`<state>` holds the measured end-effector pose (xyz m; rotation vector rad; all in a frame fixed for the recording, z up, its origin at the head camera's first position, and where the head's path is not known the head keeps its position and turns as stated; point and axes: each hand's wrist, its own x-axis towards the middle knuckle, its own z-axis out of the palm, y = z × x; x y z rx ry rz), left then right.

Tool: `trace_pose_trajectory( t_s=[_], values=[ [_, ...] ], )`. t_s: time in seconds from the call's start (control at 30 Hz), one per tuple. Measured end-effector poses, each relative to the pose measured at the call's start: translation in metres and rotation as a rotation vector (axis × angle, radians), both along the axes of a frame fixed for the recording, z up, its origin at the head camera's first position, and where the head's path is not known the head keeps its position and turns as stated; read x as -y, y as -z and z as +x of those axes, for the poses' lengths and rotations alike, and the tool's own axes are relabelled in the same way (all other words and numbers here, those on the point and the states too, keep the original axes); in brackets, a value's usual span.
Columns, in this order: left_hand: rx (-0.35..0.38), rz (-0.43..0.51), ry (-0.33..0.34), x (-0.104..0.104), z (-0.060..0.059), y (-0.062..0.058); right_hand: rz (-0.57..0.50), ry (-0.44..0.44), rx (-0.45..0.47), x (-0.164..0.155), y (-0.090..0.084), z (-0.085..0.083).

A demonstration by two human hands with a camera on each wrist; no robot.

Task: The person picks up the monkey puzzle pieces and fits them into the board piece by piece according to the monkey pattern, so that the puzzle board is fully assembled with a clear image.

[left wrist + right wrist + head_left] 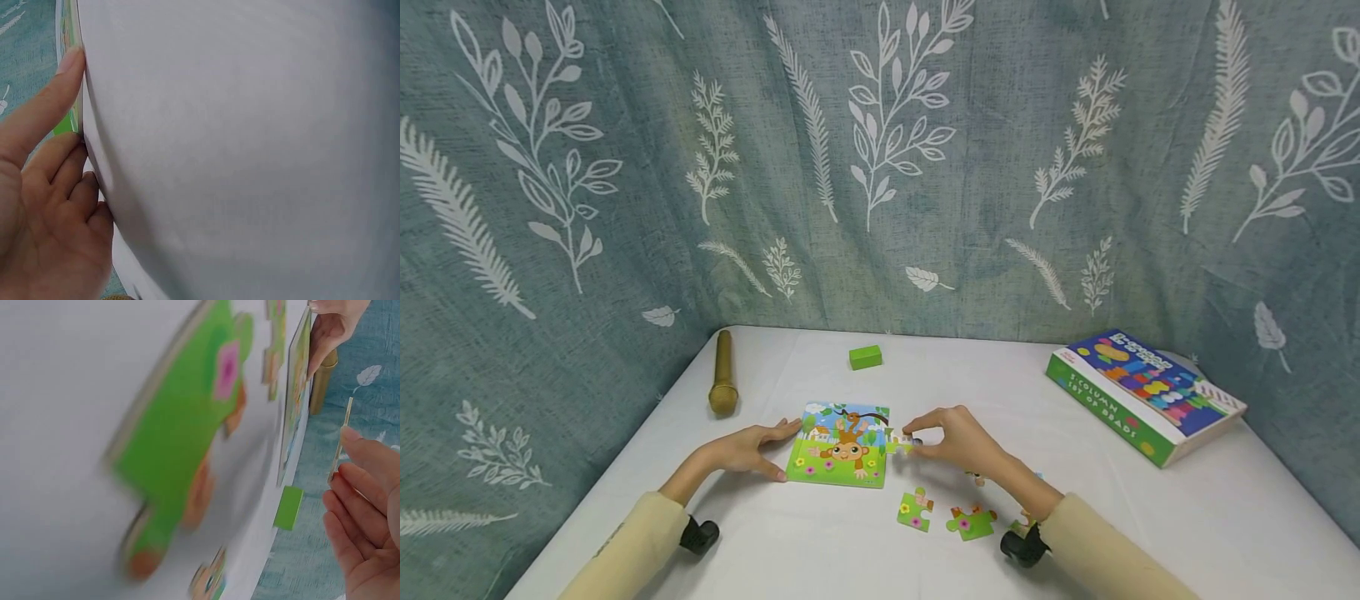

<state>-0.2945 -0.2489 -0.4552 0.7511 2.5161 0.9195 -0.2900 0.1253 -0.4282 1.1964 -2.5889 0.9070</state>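
Head: right hand pinching puzzle piece.

The puzzle board lies on the table between the two hands. Loose pieces lie near the right wrist. A block sits behind the fingertips.

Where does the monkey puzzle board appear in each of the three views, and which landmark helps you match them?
Head view: the monkey puzzle board lies flat at centre, between both hands.
Left wrist view: only its green edge shows at upper left, against the left hand's fingers.
Right wrist view: it is seen edge-on at upper right.
Shared landmark: the left hand steadying the board's edge, seen in all three.
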Motion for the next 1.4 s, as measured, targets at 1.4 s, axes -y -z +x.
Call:
trace_pose_trajectory(
  t_s=[1.4],
  values=[
    [0.003,-0.032,-0.007,0.000,0.000,-0.001,0.057,0.070,0.163,0.109,0.012,-0.019]
  ],
)
